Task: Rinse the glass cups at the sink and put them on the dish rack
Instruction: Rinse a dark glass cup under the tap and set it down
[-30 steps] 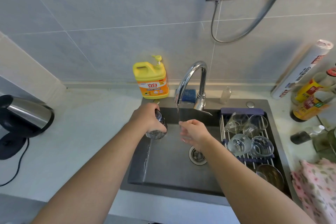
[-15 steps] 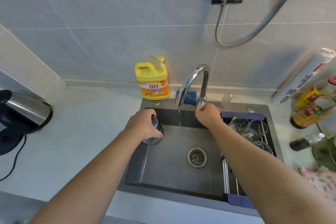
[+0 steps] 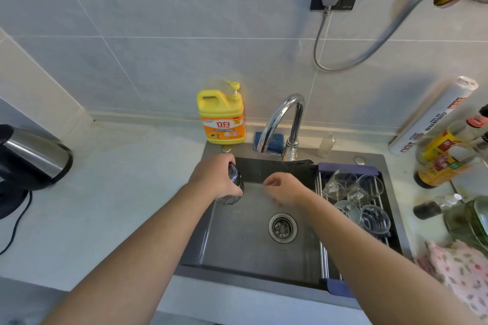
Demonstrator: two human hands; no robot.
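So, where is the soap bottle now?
In the head view, the soap bottle stands by the wall, left of the faucet, behind the sink.

Bright even daylight; soft shadows on wall; glare on faucet (image 3: 284, 116); wide-angle bending and slight blur at edges.

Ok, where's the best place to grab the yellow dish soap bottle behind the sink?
Probably by the moulded handle at the top left of the dish soap bottle, coming down from above. The bottle stands upright, its body looks wide for one hand, and the pump takes up the top right.
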